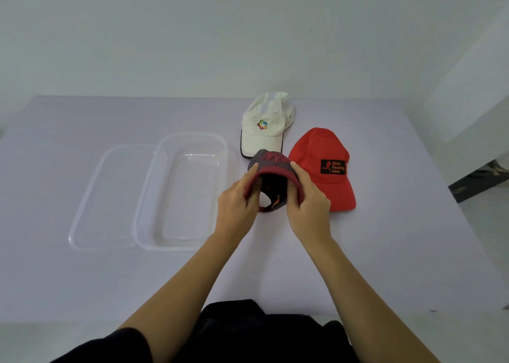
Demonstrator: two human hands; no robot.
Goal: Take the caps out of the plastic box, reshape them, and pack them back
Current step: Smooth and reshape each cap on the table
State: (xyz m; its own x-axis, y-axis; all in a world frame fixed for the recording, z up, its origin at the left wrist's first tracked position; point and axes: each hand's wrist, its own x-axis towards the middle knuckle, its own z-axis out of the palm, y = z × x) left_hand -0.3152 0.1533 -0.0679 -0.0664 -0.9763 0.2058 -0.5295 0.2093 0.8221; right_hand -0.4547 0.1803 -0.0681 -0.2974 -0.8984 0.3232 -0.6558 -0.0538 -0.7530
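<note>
A dark grey cap with a red brim [272,167] is held above the table between both hands, its opening turned toward me. My left hand [238,197] grips its left side, my right hand [308,197] its right side. A white cap with a coloured logo [264,126] lies on the table behind it. A red cap with a black patch [322,167] lies to the right, partly behind my right hand. The clear plastic box [220,148] stands to the left with nothing in it.
The clear lid [88,211] lies flat against the box's left side. The pale table [399,238] ends at a white wall behind. A dark floor strip [476,183] shows beyond the table's right edge.
</note>
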